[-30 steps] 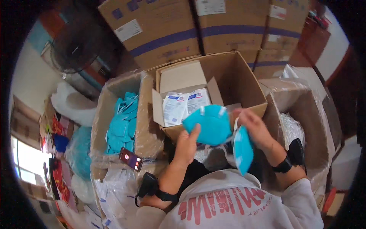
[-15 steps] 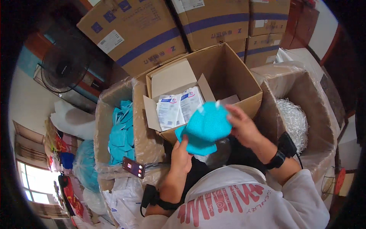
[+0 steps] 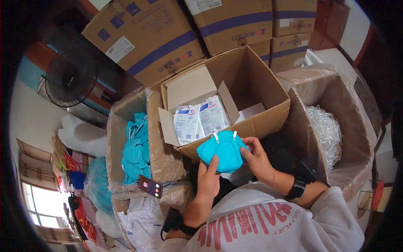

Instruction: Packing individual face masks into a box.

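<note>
Between both hands, in front of my body, are turquoise face masks (image 3: pixel 220 152), held together as a small stack with two white strap ends at the top. My left hand (image 3: pixel 206 179) grips the lower left side, thumb on the front. At the right edge, my right hand (image 3: pixel 259 163) pinches the masks between thumb and fingers. Just beyond them, an opened small white box (image 3: pixel 171 133) holds white printed packets (image 3: pixel 200 119). That box sits inside a large open carton (image 3: pixel 268 122). How many masks I hold cannot be told.
At left, a plastic-lined carton (image 3: pixel 163 155) holds a heap of turquoise masks (image 3: pixel 135 151). A phone (image 3: pixel 150 186) rests by its near edge, above white packets (image 3: pixel 140 220). The right carton (image 3: pixel 348 98) contains thin white strips (image 3: pixel 323 136). Sealed cartons (image 3: pixel 147 42) stand behind; a fan (image 3: pixel 71 77) is far left.
The masks were spread apart and raised over the carton's edge; now they are together, lower and nearer me. My right hand has moved down and in, onto their right edge.
</note>
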`<state>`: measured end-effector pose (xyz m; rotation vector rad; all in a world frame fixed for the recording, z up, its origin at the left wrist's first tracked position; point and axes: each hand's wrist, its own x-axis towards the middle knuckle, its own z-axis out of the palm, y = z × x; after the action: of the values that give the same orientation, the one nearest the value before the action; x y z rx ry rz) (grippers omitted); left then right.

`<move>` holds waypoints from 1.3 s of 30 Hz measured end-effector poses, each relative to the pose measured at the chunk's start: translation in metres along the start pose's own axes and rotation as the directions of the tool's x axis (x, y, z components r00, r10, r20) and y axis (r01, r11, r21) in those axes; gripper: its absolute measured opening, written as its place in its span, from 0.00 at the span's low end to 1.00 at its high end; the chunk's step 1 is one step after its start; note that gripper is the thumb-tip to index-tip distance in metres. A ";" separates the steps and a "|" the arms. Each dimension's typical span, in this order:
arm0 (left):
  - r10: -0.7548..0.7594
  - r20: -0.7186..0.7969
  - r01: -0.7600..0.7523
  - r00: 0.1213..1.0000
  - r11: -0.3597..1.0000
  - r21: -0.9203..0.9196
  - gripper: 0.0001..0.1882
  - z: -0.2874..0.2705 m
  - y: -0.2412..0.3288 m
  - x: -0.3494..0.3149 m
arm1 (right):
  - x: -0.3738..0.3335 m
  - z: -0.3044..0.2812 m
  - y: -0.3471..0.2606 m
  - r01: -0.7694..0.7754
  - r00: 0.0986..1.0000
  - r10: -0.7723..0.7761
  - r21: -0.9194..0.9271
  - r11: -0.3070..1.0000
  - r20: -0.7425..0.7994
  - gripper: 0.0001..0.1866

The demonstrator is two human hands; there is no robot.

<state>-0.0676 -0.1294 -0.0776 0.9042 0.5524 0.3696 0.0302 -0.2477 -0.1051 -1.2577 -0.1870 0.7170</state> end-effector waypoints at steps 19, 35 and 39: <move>0.031 0.210 -0.171 0.977 0.700 0.693 0.16 -0.031 0.042 0.001 | 0.007 -0.026 -0.047 0.661 0.750 -0.507 -0.493 0.566 0.424 0.24; 0.217 0.359 -0.413 0.908 0.312 0.855 0.12 0.026 0.083 0.024 | 0.015 0.023 -0.039 0.684 0.728 -0.458 -0.585 0.436 0.510 0.11; 0.352 0.474 -0.523 0.807 0.052 0.851 0.10 0.031 0.065 0.040 | 0.008 0.035 -0.038 0.627 0.775 -0.330 -0.591 0.507 0.538 0.13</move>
<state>-0.0221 -0.0911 -0.0209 2.4405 0.2879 0.5051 0.0339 -0.2195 -0.0609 -1.7329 -1.2311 0.3358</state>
